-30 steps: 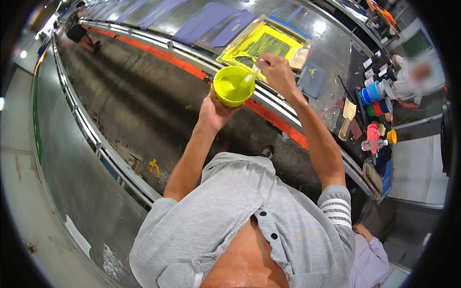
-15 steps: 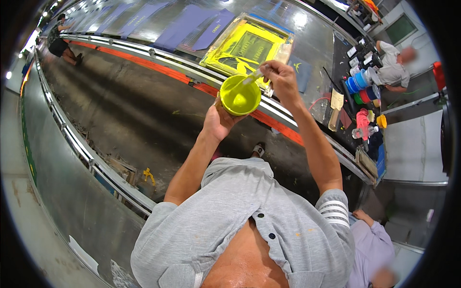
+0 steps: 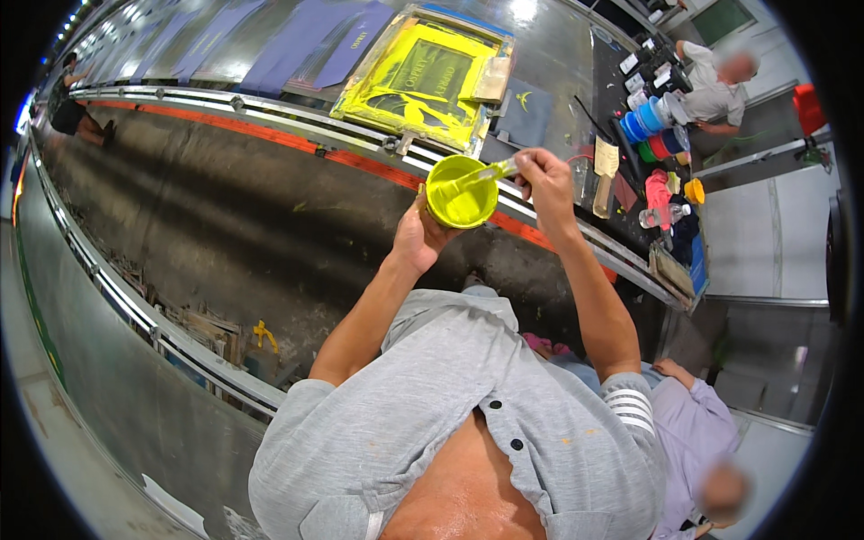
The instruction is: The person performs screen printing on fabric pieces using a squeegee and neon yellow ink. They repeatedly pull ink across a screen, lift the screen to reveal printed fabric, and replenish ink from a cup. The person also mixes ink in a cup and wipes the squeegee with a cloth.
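My left hand grips a lime-yellow tub from below and the side; it holds thick paint of a similar colour. My right hand is closed on a paint-smeared pale stick, slanting down into the tub. Just beyond the tub, on the long metal table, lies a screen-print frame coated in bright yellow ink, with a wooden block on its right end.
Purple panels line the table above an orange rail. At right are stacked coloured tubs, bottles, scrapers and a co-worker. Another person is at lower right, one far left. A second table runs along the left.
The tub and both hands have shifted right and down in the picture, the stick now lying flatter. The table appears higher and farther left. More of the lower-right person now shows.
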`<control>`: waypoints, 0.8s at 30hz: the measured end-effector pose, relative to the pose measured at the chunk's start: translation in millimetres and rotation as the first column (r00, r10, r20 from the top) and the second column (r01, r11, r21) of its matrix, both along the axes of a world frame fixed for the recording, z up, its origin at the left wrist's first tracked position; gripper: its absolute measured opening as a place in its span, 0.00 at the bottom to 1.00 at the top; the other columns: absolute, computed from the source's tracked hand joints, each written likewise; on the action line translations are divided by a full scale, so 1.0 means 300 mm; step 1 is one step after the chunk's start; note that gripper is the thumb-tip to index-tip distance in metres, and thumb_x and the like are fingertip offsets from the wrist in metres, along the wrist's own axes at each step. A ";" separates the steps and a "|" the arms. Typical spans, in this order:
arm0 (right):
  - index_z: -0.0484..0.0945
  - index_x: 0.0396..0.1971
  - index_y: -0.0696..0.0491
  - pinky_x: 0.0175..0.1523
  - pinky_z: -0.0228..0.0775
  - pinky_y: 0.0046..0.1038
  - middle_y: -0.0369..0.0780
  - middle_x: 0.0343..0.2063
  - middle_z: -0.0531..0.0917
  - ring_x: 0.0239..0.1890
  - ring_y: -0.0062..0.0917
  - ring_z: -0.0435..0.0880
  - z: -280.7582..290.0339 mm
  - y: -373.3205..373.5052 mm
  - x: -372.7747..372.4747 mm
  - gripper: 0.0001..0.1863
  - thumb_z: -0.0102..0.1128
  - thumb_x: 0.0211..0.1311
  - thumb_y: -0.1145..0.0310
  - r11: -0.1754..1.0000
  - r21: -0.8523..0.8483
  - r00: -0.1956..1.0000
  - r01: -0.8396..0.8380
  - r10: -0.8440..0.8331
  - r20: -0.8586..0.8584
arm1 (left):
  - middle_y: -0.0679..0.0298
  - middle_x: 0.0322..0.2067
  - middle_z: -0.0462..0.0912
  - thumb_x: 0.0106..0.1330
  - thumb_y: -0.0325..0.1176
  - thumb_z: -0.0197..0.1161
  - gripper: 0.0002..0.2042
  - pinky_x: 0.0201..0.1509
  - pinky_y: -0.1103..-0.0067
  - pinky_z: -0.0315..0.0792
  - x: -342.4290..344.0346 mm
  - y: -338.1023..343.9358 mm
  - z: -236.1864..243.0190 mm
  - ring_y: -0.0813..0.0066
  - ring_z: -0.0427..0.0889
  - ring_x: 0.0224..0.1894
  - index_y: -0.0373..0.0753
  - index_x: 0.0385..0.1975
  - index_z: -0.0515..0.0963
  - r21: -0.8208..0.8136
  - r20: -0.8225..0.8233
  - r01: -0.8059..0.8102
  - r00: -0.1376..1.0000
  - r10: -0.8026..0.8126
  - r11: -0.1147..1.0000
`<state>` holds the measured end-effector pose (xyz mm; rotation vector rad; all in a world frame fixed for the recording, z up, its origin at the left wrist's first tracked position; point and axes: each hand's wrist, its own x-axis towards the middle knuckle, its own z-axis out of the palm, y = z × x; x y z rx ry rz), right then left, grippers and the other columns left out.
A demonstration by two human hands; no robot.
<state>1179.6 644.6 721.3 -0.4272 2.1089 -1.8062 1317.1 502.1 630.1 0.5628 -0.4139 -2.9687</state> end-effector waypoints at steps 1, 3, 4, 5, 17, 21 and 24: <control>0.81 0.33 0.59 0.27 0.66 0.23 0.38 0.23 0.80 0.24 0.17 0.76 0.025 0.005 -0.029 0.05 0.57 0.63 0.74 0.998 0.066 0.980 -0.019 0.032 -0.199 | 0.60 0.59 0.73 0.76 0.47 0.38 0.21 0.60 0.57 0.72 -0.021 0.005 -0.010 0.61 0.75 0.59 0.44 0.61 0.66 0.000 0.005 0.002 1.000 -0.002 1.000; 0.80 0.33 0.58 0.32 0.71 0.28 0.42 0.25 0.81 0.25 0.26 0.80 0.047 0.011 -0.078 0.04 0.59 0.61 0.75 0.978 0.209 0.819 -0.008 0.126 -0.560 | 0.61 0.58 0.74 0.76 0.47 0.38 0.21 0.59 0.58 0.73 -0.058 0.003 -0.038 0.61 0.76 0.58 0.45 0.61 0.66 -0.008 0.003 0.014 1.000 -0.014 1.000; 0.80 0.32 0.58 0.33 0.71 0.30 0.43 0.27 0.82 0.27 0.31 0.81 0.030 0.015 -0.083 0.03 0.59 0.60 0.76 0.972 0.234 0.685 -0.006 0.174 -0.708 | 0.61 0.58 0.74 0.76 0.48 0.38 0.21 0.59 0.58 0.73 -0.073 -0.003 -0.057 0.62 0.76 0.58 0.45 0.61 0.66 -0.016 -0.004 0.024 1.000 -0.024 1.000; 0.80 0.31 0.59 0.32 0.71 0.30 0.45 0.27 0.82 0.27 0.34 0.81 0.002 0.019 -0.071 0.03 0.59 0.60 0.76 0.955 0.297 0.677 0.022 0.204 -0.707 | 0.61 0.58 0.74 0.76 0.48 0.39 0.21 0.58 0.59 0.74 -0.092 -0.004 -0.074 0.62 0.76 0.57 0.45 0.61 0.66 -0.024 -0.012 0.034 0.999 -0.034 0.999; 0.80 0.32 0.60 0.31 0.67 0.26 0.43 0.24 0.80 0.24 0.27 0.78 -0.094 0.295 -0.252 0.06 0.61 0.60 0.73 0.935 0.354 0.771 0.030 0.204 -0.604 | 0.60 0.59 0.73 0.76 0.48 0.37 0.22 0.59 0.58 0.74 -0.321 0.262 -0.131 0.60 0.76 0.58 0.44 0.62 0.65 -0.033 0.024 0.071 0.997 -0.070 0.997; 0.80 0.33 0.61 0.31 0.67 0.28 0.46 0.24 0.80 0.24 0.31 0.77 -0.106 0.344 -0.311 0.05 0.59 0.59 0.75 0.992 0.129 0.911 0.000 0.053 -0.408 | 0.59 0.60 0.72 0.76 0.49 0.36 0.23 0.58 0.57 0.74 -0.366 0.357 -0.099 0.59 0.75 0.59 0.44 0.63 0.64 -0.063 -0.018 0.150 0.988 -0.151 0.987; 0.80 0.31 0.60 0.32 0.69 0.29 0.44 0.25 0.80 0.26 0.33 0.80 -0.125 0.426 -0.336 0.04 0.59 0.57 0.76 0.960 0.280 0.780 0.029 0.153 -0.607 | 0.61 0.59 0.73 0.77 0.50 0.34 0.24 0.57 0.60 0.76 -0.412 0.409 -0.121 0.63 0.75 0.59 0.44 0.63 0.64 -0.059 -0.014 0.156 0.988 -0.157 0.986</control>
